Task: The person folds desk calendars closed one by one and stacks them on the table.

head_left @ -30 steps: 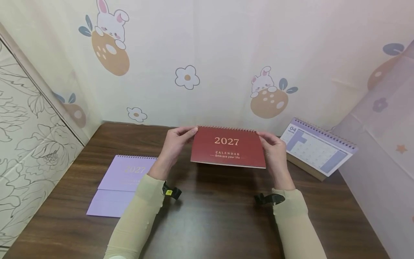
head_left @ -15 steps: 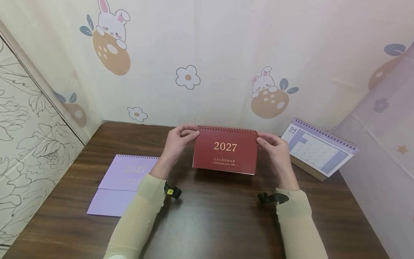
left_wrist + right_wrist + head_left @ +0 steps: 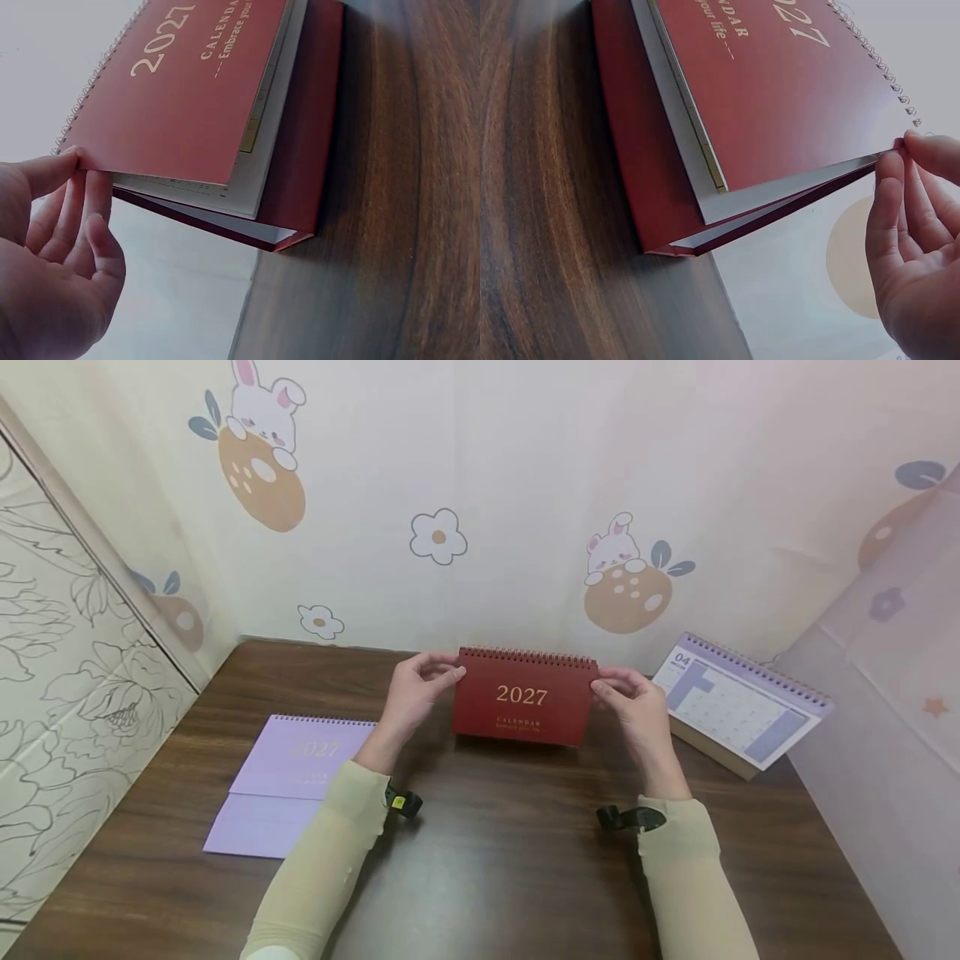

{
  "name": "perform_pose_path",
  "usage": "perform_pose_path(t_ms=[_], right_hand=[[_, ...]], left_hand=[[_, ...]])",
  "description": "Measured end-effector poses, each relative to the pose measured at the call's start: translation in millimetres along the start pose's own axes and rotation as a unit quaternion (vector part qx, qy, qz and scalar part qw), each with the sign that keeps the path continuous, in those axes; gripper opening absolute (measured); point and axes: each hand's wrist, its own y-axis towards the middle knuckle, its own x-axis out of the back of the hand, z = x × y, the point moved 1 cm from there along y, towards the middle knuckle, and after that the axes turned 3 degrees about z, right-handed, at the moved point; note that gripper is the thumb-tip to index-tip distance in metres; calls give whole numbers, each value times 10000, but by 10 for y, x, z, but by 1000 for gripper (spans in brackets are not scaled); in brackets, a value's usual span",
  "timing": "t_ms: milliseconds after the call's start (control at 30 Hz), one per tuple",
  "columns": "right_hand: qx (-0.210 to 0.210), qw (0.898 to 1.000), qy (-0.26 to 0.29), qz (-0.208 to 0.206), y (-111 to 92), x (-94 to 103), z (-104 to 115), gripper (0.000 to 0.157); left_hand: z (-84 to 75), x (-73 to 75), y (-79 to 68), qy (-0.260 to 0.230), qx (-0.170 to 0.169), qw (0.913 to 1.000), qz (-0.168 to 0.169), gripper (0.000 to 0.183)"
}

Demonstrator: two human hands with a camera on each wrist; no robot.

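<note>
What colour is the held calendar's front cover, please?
The front cover is red, clearest in the head view.

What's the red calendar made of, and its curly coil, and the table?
The red calendar looks like smooth card with a slightly satiny finish: its cover is thin and flat, and its base has sharp folds. The coil is probably metal wire, since its thin loops glint, though coated plastic is possible. The table shows brown grain and a soft shine, so wood or a wood-look surface.
</note>
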Motion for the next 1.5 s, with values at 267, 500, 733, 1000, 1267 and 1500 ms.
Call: perform_pose_path(t_ms=[267, 500, 733, 1000, 1267, 1500], right_hand=[[-135, 9970, -758, 18, 8, 19, -40, 30], [-225, 9935, -1089, -243, 28, -15, -103, 39], [-189, 9939, -1048, -293, 62, -45, -148, 30], [-313, 9962, -801, -125, 40, -27, -189, 33], [-442, 9986, 289, -83, 46, -41, -217, 30], [-432, 9987, 179, -202, 41, -69, -214, 31]], left_hand=[[14, -10, -7, 508, 89, 9986, 68, 32], [128, -13, 39, 1645, -466, 9852, -81, 26], [157, -24, 63, 2056, -837, 9750, -107, 24], [175, 28, 65, 2030, -832, 9756, 116, 24], [180, 30, 74, 2009, -884, 9755, 154, 24], [162, 21, 72, 2109, -988, 9723, 176, 25]])
